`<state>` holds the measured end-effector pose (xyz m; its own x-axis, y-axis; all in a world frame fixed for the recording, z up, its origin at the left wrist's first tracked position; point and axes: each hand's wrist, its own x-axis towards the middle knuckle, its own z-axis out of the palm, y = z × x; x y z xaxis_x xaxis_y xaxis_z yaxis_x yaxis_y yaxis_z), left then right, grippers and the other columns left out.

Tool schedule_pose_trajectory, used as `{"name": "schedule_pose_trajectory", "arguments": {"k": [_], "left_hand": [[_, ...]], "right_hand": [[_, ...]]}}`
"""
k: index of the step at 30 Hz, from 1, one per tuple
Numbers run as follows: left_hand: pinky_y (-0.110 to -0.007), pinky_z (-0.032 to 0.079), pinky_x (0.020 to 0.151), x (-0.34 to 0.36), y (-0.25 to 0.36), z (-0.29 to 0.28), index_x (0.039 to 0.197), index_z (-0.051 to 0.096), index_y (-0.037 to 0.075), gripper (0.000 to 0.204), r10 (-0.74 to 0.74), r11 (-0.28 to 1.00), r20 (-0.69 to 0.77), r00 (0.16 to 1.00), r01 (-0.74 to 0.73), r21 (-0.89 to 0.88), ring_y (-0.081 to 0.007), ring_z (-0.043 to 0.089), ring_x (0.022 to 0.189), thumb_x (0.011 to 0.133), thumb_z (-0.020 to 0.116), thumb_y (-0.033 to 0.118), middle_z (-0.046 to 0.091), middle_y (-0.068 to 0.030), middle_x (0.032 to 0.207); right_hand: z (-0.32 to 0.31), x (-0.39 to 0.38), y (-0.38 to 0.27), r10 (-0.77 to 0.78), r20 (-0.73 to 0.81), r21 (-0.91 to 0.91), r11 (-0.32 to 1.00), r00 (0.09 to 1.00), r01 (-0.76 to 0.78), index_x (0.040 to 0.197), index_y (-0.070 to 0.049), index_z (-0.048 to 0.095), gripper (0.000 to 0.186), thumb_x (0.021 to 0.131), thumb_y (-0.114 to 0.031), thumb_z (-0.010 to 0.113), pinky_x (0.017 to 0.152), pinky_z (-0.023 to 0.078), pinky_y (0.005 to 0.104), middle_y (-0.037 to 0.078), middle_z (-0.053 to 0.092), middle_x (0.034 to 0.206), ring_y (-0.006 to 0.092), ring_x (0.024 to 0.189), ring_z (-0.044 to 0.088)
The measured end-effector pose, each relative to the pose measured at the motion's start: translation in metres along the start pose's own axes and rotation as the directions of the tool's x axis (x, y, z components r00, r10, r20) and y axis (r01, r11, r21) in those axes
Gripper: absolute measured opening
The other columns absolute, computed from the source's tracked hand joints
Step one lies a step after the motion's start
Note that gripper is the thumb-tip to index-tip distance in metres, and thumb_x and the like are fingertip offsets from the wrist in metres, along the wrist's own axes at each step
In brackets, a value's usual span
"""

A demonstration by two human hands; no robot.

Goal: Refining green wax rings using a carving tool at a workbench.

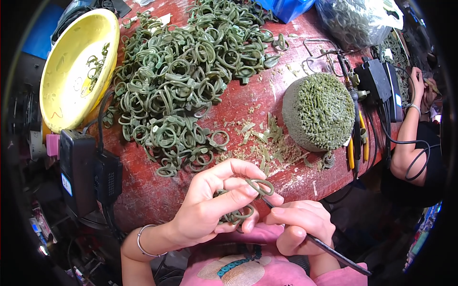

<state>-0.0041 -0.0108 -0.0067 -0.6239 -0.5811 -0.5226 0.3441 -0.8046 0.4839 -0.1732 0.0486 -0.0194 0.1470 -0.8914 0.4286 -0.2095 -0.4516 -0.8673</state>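
Observation:
Between the thumb and fingertips of my left hand (205, 205) is a green, wax-like ring (261, 181). Several more green rings (237, 217) are tucked under the fingers of that same hand. My right hand (305, 226) is wrapped round a slender dark hand tool (336, 256), whose exact kind I cannot make out. Its tip meets or nearly meets the held ring, and its long end points down to the right. Beyond my hands, a large heap of similar green rings (181, 71) covers much of the red worktable (257, 102).
Shavings (267, 140) lie before a round, rough-topped green block (319, 112). Pliers with yellow handles (365, 138) and cables are beside it. At left stand a tilted yellow basin (62, 81) and black boxes (76, 171). Another person's arm (411, 138) is at right, near a clear bag (358, 24).

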Motion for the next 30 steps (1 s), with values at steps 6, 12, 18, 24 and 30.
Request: {"name": "schedule_pose_trajectory", "arguments": {"k": [6,12,18,24,30], "left_hand": [[-0.016,0.03,0.034,-0.001,-0.002,0.003,0.104,0.045,0.002,0.019,0.201,0.964,-0.081,0.976,-0.183,0.191,-0.0134,0.056,0.053,0.087,0.05,0.009,0.061,-0.0222,0.089],[-0.015,0.033,0.037,0.001,-0.005,0.001,0.113,0.048,-0.002,0.028,0.211,0.951,-0.108,0.972,-0.178,0.254,-0.0058,0.052,0.055,0.087,0.051,0.005,0.06,-0.0126,0.079],[-0.015,0.033,0.037,-0.005,-0.002,0.005,0.104,0.049,-0.001,0.026,0.304,0.913,-0.172,0.937,-0.235,0.333,-0.0077,0.051,0.053,0.083,0.059,0.011,0.058,-0.0108,0.072],[-0.015,0.034,0.039,-0.006,-0.001,0.002,0.099,0.058,-0.002,0.02,0.289,0.922,-0.175,0.941,-0.224,0.317,-0.0063,0.052,0.056,0.082,0.061,0.008,0.059,-0.0078,0.076],[-0.016,0.035,0.04,-0.005,-0.003,0.004,0.108,0.057,-0.001,0.026,0.246,0.926,-0.148,0.958,-0.187,0.328,-0.0064,0.052,0.058,0.084,0.057,0.008,0.056,-0.0055,0.076]], "right_hand": [[-0.022,0.002,-0.003,-0.085,-0.068,-0.116,0.99,0.994,0.077,0.101,0.006,0.052,0.022,0.088,-0.011,0.047,0.048,0.05,0.0302,0.013,0.061,0.068,0.0221,0.052,0.06],[-0.081,0.047,0.028,0.061,-0.588,-0.432,0.82,0.807,-0.377,0.089,0.004,0.06,0.021,0.09,-0.011,0.046,0.048,0.041,0.022,0.008,0.061,0.067,0.0083,0.051,0.052],[-0.101,0.066,0.073,0.074,-0.398,-0.654,0.676,0.914,-0.34,0.091,-0.001,0.062,0.018,0.074,-0.006,0.065,0.06,0.045,0.0291,0.012,0.06,0.072,0.0213,0.063,0.058],[-0.112,0.053,0.069,0.314,-0.389,-0.41,0.783,0.866,-0.468,0.106,0.0,0.057,0.037,0.07,-0.003,0.065,0.068,0.045,0.027,0.009,0.059,0.082,0.017,0.072,0.054],[-0.111,0.052,0.06,0.298,-0.366,-0.489,0.744,0.881,-0.455,0.106,0.0,0.056,0.038,0.068,0.0,0.064,0.068,0.043,0.0252,0.007,0.056,0.081,0.0143,0.072,0.052]]}}
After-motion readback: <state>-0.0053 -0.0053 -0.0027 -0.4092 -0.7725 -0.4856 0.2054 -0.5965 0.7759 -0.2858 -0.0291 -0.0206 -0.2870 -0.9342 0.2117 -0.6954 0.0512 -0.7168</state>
